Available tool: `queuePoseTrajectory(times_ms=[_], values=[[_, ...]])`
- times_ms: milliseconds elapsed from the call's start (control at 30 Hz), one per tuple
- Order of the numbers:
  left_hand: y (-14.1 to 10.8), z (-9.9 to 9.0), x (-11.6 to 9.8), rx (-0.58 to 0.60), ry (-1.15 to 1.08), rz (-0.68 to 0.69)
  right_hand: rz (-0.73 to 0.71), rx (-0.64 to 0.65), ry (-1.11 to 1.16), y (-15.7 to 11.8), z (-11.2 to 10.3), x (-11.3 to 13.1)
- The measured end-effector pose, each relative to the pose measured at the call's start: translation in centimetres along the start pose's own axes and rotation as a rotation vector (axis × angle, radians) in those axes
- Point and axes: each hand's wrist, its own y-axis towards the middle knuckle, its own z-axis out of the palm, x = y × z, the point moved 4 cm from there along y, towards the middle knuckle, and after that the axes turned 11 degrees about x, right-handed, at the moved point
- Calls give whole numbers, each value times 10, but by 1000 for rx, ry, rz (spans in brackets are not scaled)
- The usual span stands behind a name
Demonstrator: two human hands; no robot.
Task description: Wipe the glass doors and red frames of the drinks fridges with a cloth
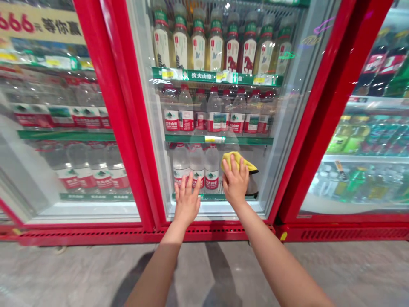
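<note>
My right hand (236,181) presses a yellow cloth (234,158) with a dark edge flat against the glass door (249,147) of a drinks fridge. The cloth's corner sticks out to the right of my fingers, and its reflection shows below in the glass. To the left, my left hand (187,202) is open with fingers spread, up at the lower part of the same door. Whether its fingertips touch the glass I cannot tell. Behind the glass, large water bottles (197,160) with red and white labels stand near my left hand.
A red door frame (123,111) surrounds the glass. Inside, small water bottles (214,111) and tea-like drinks (215,47) fill the upper shelves. Another fridge (351,179) stands at the right, with more bottles behind glass at the left. Grey floor (204,273) lies below.
</note>
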Motion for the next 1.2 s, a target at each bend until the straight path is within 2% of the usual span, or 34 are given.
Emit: queuePoseTrajectory(times_ms=[67,133,167,233,300,367,400,467,533,600,633,733,800,833,900,967,1033,1100,1200], values=[[-2,-1,3,2,-3,-10,-200,95,-53,-16,6,12],[-3,-2,7,0,-13,-24,-355,121,-87,-31,5,9],[-3,-3,9,-2,-19,-32,-379,111,-93,-34,4,3],[-5,-5,15,-6,-30,-47,-305,65,-75,-30,-1,-8],[-7,-6,23,-13,-42,-60,-131,16,-33,-17,-3,-8],[-10,-6,29,-21,-56,-67,13,6,5,-7,2,8],[-12,-6,32,-24,-63,-66,41,26,19,-6,7,21],[-14,-4,34,-30,-77,-60,3,99,34,-11,17,46],[-15,-3,34,-39,-92,-56,-106,171,48,-24,25,60],[-15,-2,33,-54,-109,-63,-184,184,72,-33,26,58],[-15,-1,32,-62,-117,-66,-179,157,87,-33,24,53],[-15,-3,33,-86,-131,-75,-19,-7,136,-14,14,38],[-16,-4,37,-96,-127,-78,92,-72,148,3,13,44],[-17,-4,39,-99,-124,-78,107,-60,144,9,15,52],[-19,-5,43,-98,-122,-74,45,34,112,8,23,73],[-21,-4,47,-95,-123,-70,-100,147,63,-7,30,88],[-23,-4,49,-91,-122,-69,-244,207,23,-26,34,91],[-24,-4,51,-83,-114,-65,-293,166,16,-35,30,81],[-26,-7,56,-72,-87,-49,-188,-19,77,-18,21,67]])
